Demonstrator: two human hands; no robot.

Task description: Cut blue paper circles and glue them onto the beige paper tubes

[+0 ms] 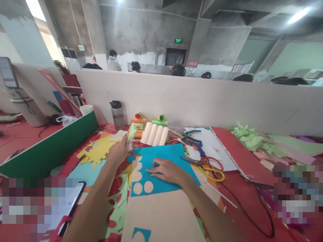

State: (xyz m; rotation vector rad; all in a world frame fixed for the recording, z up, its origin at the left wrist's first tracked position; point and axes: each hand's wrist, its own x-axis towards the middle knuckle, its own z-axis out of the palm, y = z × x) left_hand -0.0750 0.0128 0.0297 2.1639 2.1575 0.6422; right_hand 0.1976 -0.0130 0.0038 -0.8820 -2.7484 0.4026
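My right hand (166, 170) lies on a blue sheet of paper (174, 154), fingers spread, pressing it lightly. Round holes run along the sheet's left side, and a pale cream sheet (161, 211) shows through and below them. Reaching farther out, my left hand (119, 150) is at the sheet's upper left corner. Its fingers are bent together by a small clear piece and a light green strip (132, 133); what is in them is hidden. Scissors (210, 167) with red and yellow handles lie at the blue sheet's right edge. A blue offcut (141, 234) rests on the cream sheet.
Behind stand white paper rolls (154, 133), orange and green paper tubes (137, 120) and a bottle (117, 115). Yellow cut paper (97, 151) lies left beside a green board (55, 148). A glue gun (198, 144) and black cable (248, 215) lie right. A white partition (202, 101) closes the back.
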